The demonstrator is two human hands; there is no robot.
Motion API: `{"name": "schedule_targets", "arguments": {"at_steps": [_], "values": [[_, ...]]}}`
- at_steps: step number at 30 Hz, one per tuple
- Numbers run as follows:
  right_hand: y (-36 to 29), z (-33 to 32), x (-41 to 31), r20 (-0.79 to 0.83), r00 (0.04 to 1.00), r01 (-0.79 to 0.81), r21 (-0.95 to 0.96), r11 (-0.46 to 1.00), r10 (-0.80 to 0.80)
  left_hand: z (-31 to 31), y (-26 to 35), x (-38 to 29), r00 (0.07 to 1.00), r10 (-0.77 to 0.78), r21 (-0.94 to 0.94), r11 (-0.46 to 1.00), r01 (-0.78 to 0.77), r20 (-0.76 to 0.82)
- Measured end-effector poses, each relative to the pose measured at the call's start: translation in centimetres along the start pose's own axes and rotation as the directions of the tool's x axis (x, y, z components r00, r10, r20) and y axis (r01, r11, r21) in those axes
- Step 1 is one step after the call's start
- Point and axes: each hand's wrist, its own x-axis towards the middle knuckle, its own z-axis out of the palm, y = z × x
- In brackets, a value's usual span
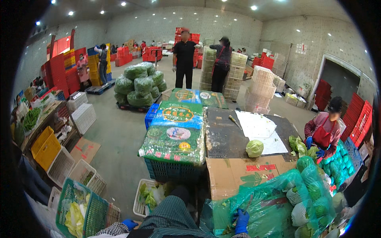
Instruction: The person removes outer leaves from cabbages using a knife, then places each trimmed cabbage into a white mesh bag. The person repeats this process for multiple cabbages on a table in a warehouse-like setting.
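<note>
My right hand (241,221), in a blue glove, rests low over the table's near side. Its fingers close around what looks like a slim knife (249,203), pointing away from me. Under and beside it spreads green plastic film (268,205), partly covering heads of cabbage in white foam nets (300,213). My left hand (130,224), also gloved in blue, is low beside my leg, near a green crate (97,205) with pale leaves in it; its fingers are too unclear to read. One bare green cabbage (254,148) sits farther back on the dark tabletop (221,139).
Flattened cardboard (226,175) covers the table's near part. A second knife (235,122) lies beside white paper (256,125). Stacked green printed sacks (175,131) stand left of the table. A white crate (137,198) of leaves is by my knee. A co-worker (324,131) handles leaves at right.
</note>
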Motion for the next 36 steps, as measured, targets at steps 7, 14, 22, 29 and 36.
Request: {"name": "schedule_targets", "arguments": {"at_steps": [7, 14, 22, 29, 36], "values": [[-0.9, 0.1, -1.2, -0.038, 0.999, 0.018, 0.049, 0.999, -0.016, -3.5, -0.8, 12.8, 0.997, -0.060, 0.167, 0.985, 0.051, 0.051], [-3.0, 1.6, -3.9, -0.127, 0.991, -0.041, 0.080, 0.996, 0.050, -9.7, 9.4, 18.0, 0.962, 0.248, -0.060, 0.965, -0.256, -0.116], [-4.3, 3.1, -3.3, -0.243, 0.962, -0.149, -0.078, 0.986, 0.126, -13.6, 4.7, 28.7, 0.970, 0.228, 0.156, 0.964, -0.214, -0.080], [-2.9, 1.2, -3.7, -0.138, 0.990, -0.051, -0.135, 0.990, 0.033, -11.4, 8.2, 18.4, 0.963, 0.195, -0.470, 0.843, -0.261, -0.185], [-2.9, 1.3, -1.8, 0.020, 1.000, -0.010, -0.145, 0.989, 0.013, 9.2, -10.1, 8.7, 1.000, 0.026, -0.319, 0.947, -0.026, -0.003]]}}
